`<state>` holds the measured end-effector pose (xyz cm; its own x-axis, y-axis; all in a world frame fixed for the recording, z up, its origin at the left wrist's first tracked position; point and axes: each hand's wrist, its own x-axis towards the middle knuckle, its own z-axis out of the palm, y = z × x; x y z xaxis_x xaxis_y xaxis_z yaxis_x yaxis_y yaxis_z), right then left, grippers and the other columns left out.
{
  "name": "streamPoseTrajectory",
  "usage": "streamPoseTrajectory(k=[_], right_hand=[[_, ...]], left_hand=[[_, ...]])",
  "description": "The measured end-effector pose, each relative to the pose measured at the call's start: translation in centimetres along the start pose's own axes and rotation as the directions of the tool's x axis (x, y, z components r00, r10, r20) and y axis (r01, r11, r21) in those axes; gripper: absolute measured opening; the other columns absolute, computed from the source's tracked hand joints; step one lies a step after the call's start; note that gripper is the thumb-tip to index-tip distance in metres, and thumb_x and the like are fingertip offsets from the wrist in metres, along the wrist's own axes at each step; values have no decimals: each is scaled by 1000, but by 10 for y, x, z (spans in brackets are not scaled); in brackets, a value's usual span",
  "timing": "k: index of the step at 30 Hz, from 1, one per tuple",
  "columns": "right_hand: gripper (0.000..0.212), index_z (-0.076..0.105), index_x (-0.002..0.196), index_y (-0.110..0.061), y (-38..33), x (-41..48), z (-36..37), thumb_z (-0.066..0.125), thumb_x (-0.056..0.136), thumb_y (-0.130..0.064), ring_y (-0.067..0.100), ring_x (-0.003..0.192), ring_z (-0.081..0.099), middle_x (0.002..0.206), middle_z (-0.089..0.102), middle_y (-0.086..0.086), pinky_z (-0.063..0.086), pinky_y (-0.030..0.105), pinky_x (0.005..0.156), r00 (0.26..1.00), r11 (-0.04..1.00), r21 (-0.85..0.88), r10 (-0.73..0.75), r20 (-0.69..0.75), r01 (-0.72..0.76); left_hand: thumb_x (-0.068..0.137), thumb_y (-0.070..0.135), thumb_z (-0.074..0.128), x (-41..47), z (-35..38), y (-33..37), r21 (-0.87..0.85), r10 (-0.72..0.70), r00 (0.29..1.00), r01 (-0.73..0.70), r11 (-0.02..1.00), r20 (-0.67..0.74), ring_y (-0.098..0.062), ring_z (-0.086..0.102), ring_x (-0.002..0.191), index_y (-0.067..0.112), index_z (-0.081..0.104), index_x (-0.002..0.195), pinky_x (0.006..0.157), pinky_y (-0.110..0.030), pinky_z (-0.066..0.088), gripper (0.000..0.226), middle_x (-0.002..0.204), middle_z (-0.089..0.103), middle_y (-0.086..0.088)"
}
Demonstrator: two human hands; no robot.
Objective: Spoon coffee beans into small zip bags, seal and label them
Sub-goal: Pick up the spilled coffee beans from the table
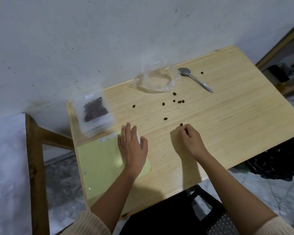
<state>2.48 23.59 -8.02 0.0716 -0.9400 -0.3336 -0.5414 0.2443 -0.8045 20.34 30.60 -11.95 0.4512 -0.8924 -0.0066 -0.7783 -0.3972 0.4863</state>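
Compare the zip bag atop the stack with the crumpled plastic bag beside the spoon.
The zip bag holds coffee beans; the crumpled plastic bag looks empty. The zip bag lies flat on a stack of bags and bears a white label; the crumpled plastic bag sits rumpled on the table with no label visible. Both are clear plastic.

Nothing here can be read. A small white label (89, 96) sits at the top of the clear bag of coffee beans (95, 109) and carries a faint line of writing, too blurred to make out. Pale stickers (107, 137) along the far edge of the yellow sheet (98, 158) show no legible marks.
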Motion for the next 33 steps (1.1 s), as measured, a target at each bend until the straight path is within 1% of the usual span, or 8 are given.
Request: streamPoseTrajectory(k=[6,8,11,15,20,24,29,33], right_hand=[[33,51,69,-5,-11,19,-21,26,84,9,16,57,44,63,55,8,40,20,51,960,642,728,266,84,-241],[34,56,67,-7,-13,28,-32,30,86,4,13,56,42,59,51,2,37,19,53,972,756,618,230,56,-214],[15,61,71,-13,-9,37,-43,58,86,-11,2,59,44,66,53,-4,34,11,57,998,993,116,11,54,-17],[19,65,79,-21,0,50,-45,79,70,-10,-7,69,52,74,53,-15,35,3,66,958,959,-153,-205,202,238],[11,70,78,-12,6,65,-47,78,71,-10,-4,62,45,70,48,-8,34,3,64,935,956,-155,-195,296,249],[22,50,70,-16,9,71,-49,61,88,-22,7,62,45,71,54,6,40,23,64,863,888,-224,-286,416,402],[28,43,67,-16,-5,81,-60,46,95,-13,8,63,42,65,46,-4,35,19,61,964,991,124,-71,255,41],[29,48,69,-10,-14,99,-65,35,91,4,13,58,45,65,54,5,39,20,55,964,820,529,92,251,-216]], left_hand=[[91,21,48,21,3,25,21,25,999,-26,999,48,-22,9,146,11,45,136,118,-36,6,46,155,25,-7],[92,23,47,28,7,32,20,28,998,-29,999,63,-21,8,146,11,41,138,118,-36,7,48,155,23,-7],[94,27,43,34,17,41,18,2,997,-4,1000,81,-24,9,145,11,37,141,117,-37,11,50,155,22,-9],[91,35,35,32,26,44,61,13,1000,-13,998,11,-33,28,139,7,48,133,113,-46,25,52,147,38,-16],[93,32,38,29,34,38,118,53,998,-49,992,-33,-32,27,140,6,46,136,114,-46,25,51,147,38,-17],[89,34,34,31,34,44,164,0,1000,-1,986,5,-31,25,141,7,42,138,114,-44,19,57,149,34,-16],[89,33,30,30,36,48,157,-22,1000,22,987,-2,-30,22,142,6,40,140,116,-42,14,59,151,31,-16],[90,30,30,32,42,63,83,-70,997,71,994,-15,-32,21,141,-3,37,139,116,-39,12,59,149,29,-24]])
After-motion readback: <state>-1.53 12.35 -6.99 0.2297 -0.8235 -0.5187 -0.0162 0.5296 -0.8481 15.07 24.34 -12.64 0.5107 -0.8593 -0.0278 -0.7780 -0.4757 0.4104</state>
